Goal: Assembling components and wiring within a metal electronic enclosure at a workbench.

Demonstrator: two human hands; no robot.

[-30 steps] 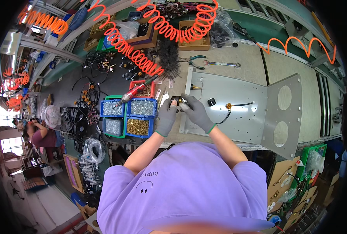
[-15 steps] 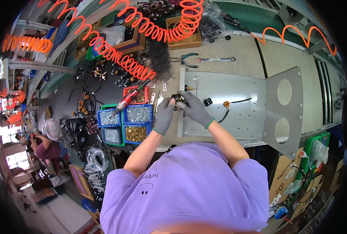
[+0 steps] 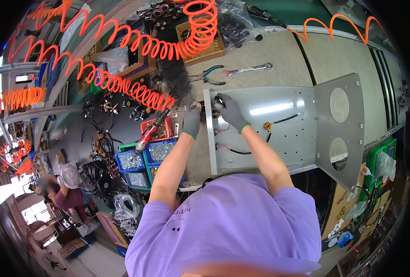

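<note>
A grey sheet-metal panel (image 3: 279, 152) lies on the bench with its upturned flange toward my left. My left hand (image 3: 192, 122), in a grey glove, is outside that flange, its fingers closed on a dark cylindrical fitting (image 3: 202, 110) at the edge. On the inner side my gloved right hand (image 3: 232, 114) grips a small black cap (image 3: 219, 100) close to the flange. Just below its fingers, a brass fitting (image 3: 216, 113) sticks out of the flange. A brass-coloured part with a black cable (image 3: 267, 126) rests on the panel. My fingers partly hide both held pieces.
Blue bins of screws (image 3: 160, 150) and a red bin (image 3: 158, 129) stand left, with a red power driver (image 3: 146, 137) over them on an orange coiled hose (image 3: 140, 92). Pliers (image 3: 210, 76) and a wrench (image 3: 249, 70) lie beyond the panel. The panel's right wall (image 3: 350, 115) stands up.
My hands have moved apart to either side of the flange, slightly farther away. The black cap has left the panel surface and is in my right hand. The view has shifted.
</note>
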